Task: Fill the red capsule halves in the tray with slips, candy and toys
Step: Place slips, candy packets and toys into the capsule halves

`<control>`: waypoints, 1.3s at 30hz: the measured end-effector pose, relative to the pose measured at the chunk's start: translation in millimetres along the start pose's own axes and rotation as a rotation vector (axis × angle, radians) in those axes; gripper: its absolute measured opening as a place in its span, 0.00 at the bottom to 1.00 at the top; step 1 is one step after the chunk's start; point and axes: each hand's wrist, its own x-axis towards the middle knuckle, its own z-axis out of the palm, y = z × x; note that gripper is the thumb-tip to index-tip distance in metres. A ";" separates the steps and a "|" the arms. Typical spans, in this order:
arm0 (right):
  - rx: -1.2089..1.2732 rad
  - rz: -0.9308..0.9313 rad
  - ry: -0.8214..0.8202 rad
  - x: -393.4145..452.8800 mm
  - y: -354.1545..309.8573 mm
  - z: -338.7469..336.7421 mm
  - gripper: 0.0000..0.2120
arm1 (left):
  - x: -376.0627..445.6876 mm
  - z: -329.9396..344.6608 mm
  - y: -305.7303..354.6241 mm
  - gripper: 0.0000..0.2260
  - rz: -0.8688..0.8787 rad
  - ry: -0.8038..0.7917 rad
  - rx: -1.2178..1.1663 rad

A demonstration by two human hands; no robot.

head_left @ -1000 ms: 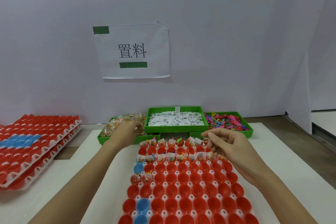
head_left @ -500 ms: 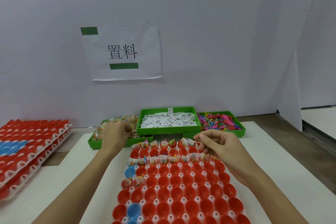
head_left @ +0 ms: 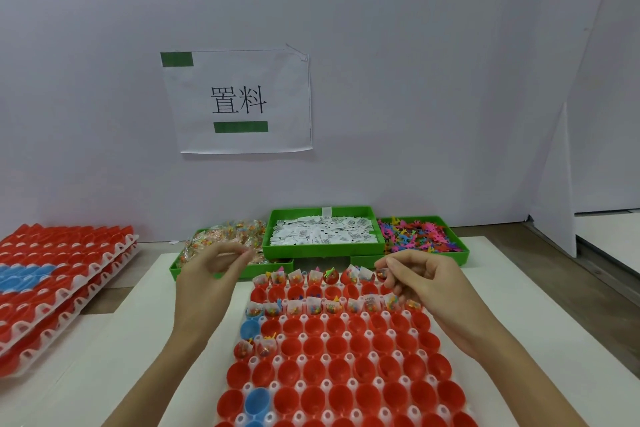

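From the head camera, the tray [head_left: 349,392] of red capsule halves [head_left: 341,347] lay on the white mat directly in front of the person. The far rows already held slips, candy and toys; most nearer halves were bare, with a few blue halves [head_left: 250,328] down the left edge.

The left hand [head_left: 204,274] hovered over the near edge of the candy bin [head_left: 194,267], thumb and forefinger drawn close together — whether they pinched a clear candy packet could not be told. The right hand [head_left: 420,279] hung over the tray's far right corner, fingers curled, with a small candy packet [head_left: 381,273] pinched at their tips.

Behind the tray stood the slip bin [head_left: 322,248] in the middle and the toy bin [head_left: 462,253] to the right.

The fillings looked feather-light: crinkly, slippery candy packets best nipped at a corner, thin slips likely to cling together and better lifted by an edge, springy little toys apt to tangle — taken singly by a limb. The halves seemed thin and rigid, loosely seated, so dropping in would probably suit better than pressing.

At far left sat stacked trays [head_left: 59,284].
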 end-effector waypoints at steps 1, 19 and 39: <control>-0.006 0.000 0.000 0.1 0.1 0.1 0.10 | -9.9 -4.2 6.1 0.04 -0.034 -0.019 -0.060; -0.940 -0.101 -0.052 127.9 1.3 43.7 0.09 | -44.5 -24.4 8.4 0.07 -0.156 -0.190 -0.290; -0.932 0.149 -0.253 183.9 31.5 35.3 0.08 | -44.5 -26.5 12.7 0.07 -0.120 -0.180 -0.258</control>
